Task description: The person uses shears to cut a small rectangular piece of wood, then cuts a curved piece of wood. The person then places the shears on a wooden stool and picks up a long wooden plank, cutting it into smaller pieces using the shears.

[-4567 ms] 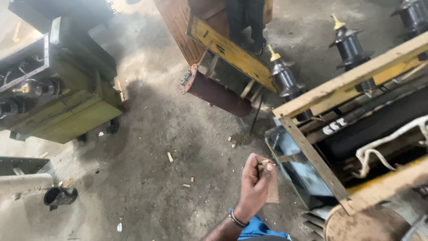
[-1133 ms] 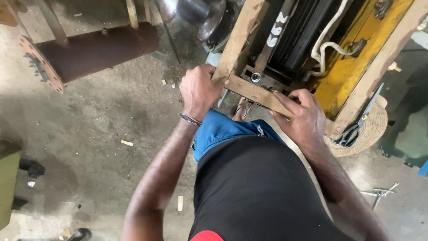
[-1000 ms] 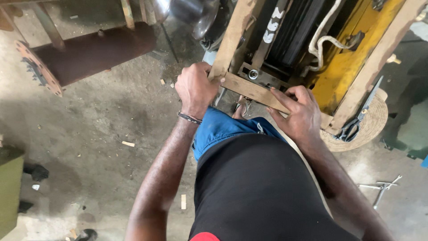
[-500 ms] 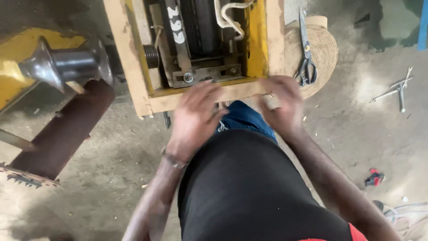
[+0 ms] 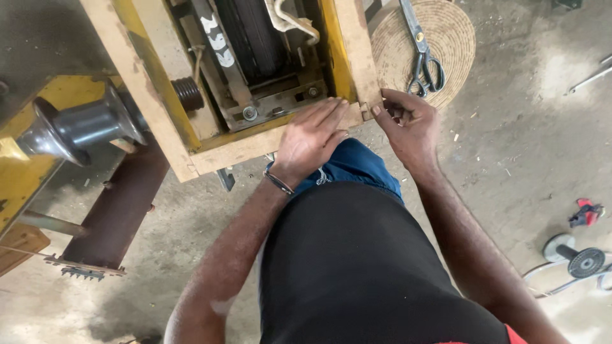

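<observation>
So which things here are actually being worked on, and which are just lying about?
In hand:
left hand flat on the wooden frame
right hand pinching the frame's corner

Lying about:
scissors on the coiled tape roll
rusty steel beam
small wheel

Person seen from above. Black top, sleeveless or short-sleeved; both arms bare from the upper arm down. Blue trousers, denim-like, visible below the top's hem. Thin dark bangle on the wrist of the left hand (image 5: 310,139). Right hand (image 5: 408,125) bare, no ring or watch visible. Strip of red fabric at the lower right edge of the black top.
</observation>
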